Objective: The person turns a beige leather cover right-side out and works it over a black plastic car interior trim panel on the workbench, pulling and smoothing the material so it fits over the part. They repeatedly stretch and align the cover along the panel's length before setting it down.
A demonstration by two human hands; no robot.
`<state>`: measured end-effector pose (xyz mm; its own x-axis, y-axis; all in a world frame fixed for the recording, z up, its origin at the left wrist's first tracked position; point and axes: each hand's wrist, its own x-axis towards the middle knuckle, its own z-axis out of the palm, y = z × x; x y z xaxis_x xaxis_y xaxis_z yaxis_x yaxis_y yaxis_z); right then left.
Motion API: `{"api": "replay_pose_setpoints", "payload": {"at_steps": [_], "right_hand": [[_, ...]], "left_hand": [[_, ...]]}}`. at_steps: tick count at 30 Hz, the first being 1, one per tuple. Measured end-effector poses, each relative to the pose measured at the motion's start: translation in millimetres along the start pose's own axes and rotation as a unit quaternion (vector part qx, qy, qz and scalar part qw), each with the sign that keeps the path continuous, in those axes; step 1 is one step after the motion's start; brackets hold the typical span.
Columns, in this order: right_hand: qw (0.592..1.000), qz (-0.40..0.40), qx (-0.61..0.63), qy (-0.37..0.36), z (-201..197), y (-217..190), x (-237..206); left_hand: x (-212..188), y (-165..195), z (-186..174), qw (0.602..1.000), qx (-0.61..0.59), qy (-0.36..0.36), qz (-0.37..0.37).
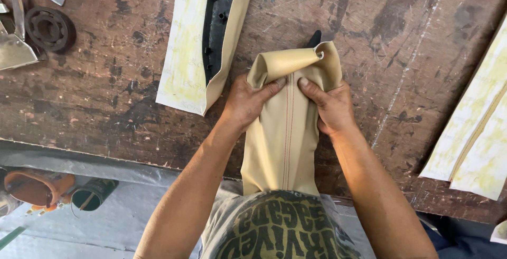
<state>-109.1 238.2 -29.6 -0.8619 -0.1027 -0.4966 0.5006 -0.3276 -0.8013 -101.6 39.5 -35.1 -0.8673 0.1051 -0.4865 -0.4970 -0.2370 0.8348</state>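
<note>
Cover hangs off bench edge toward the torso | left hand, right hand clamped on it, thumbs flanking seam, seemingly stretching it taut | second cover lies beyond

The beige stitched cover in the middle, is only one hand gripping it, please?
No, both the left hand and the right hand grip the beige stitched cover, one on each side of its seam.

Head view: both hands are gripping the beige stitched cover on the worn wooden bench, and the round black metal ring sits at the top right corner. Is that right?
Not quite. In the head view the black ring sits at the top left corner, not the right. The rest holds: the left hand and right hand both grip the beige stitched cover on the wooden bench.
</note>
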Motion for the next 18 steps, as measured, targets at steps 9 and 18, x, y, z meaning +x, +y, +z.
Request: {"api": "replay_pose_setpoints", "payload": {"at_steps": [9,18], "right_hand": [[0.998,0.017,0.005,0.054,5.7,1.0,0.4],[0.998,0.007,0.006,0.066,8.7,5.8,-0.1]], "left_hand": [[4.6,3.1,3.6,0.996,-0.023,0.039,-0.074],[5.9,22.8,-1.8,0.994,0.053,-0.018,-0.096]]}}
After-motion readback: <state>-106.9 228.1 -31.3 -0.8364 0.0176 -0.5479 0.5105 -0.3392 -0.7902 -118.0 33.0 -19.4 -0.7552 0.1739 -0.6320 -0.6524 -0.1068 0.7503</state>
